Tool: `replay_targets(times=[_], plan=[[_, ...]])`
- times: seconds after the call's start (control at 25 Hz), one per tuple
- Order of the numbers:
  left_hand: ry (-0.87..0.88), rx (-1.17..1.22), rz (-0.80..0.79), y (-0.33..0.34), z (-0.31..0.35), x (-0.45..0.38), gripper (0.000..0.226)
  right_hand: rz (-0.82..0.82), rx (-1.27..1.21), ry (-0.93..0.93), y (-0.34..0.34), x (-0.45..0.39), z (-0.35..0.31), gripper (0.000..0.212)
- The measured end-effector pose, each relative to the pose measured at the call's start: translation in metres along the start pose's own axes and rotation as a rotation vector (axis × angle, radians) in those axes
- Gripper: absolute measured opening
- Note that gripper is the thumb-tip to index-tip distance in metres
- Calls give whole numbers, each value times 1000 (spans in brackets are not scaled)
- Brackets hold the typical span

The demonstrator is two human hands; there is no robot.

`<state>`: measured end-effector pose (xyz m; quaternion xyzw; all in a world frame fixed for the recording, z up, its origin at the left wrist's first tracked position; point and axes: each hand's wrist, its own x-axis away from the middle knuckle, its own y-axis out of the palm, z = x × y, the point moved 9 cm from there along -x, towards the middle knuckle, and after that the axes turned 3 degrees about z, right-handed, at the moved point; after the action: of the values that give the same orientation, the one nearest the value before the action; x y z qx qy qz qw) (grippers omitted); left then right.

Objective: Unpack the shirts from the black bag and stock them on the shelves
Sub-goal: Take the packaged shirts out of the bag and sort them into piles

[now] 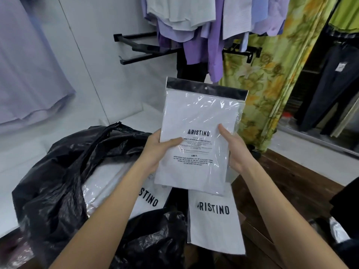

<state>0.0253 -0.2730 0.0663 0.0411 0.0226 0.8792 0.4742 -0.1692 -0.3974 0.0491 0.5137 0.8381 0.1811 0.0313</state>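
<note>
I see my left hand (155,150) and right hand (234,150) each gripping a side edge of the packaged white shirt (200,133), raised clear above the open black bag (58,181), another packed shirt (213,218) just beside the bag's rim, hanging shirts (194,26) beyond

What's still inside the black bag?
In the black bag, one ARISTINO shirt packet shows at the mouth. Anything deeper is hidden by the plastic and the left hand.

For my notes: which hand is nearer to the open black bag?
Left. The left hand holds the packaged shirt just above the black bag; the right hand grips its far edge.
</note>
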Motion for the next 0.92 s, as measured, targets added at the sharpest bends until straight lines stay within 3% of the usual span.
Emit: replay_targets(times=[0.08, 0.12, 0.16, 0.24, 0.32, 0.36, 0.44, 0.48, 0.52, 0.64, 0.72, 0.8, 0.92], plan=[[93, -29, 108, 5, 7, 0, 24, 197, 233, -111, -16, 0, -7, 66], [142, -63, 143, 11, 11, 3, 23, 210, 305, -150, -15, 0, -8, 78], [201, -123, 141, 22, 16, 7, 24, 123, 286, -144, -3, 1, -5, 83], [273, -295, -56, 64, 23, 21, 39, -100, 174, -81, 31, 9, 3, 77], [272, -510, -287, 99, 8, 33, 53, -100, 170, -136, 39, 10, -5, 55], [278, -499, -253, 96, 11, 31, 50, -55, 169, -168, 33, 8, -11, 43], [297, -350, 44, 55, 24, 16, 43, -36, 142, -147, 16, 5, -14, 33], [268, -276, 178, 30, 25, 8, 46, -67, 124, -117, 10, 6, -15, 32], [184, -204, 210, 14, 19, 0, 54, -111, 101, -86, 5, 7, -15, 33], [-19, -101, 15, 15, -8, -12, 50, -110, 111, -70, -11, 3, -8, 35], [-40, -143, -26, 23, -30, -10, 41, 77, 202, -124, -41, -7, 7, 40], [-125, -249, -68, 36, -74, -9, 49, 260, 302, -111, -78, -6, 38, 54], [-278, -570, -164, 51, -164, -8, 70, 319, 424, 10, -119, 6, 105, 60]])
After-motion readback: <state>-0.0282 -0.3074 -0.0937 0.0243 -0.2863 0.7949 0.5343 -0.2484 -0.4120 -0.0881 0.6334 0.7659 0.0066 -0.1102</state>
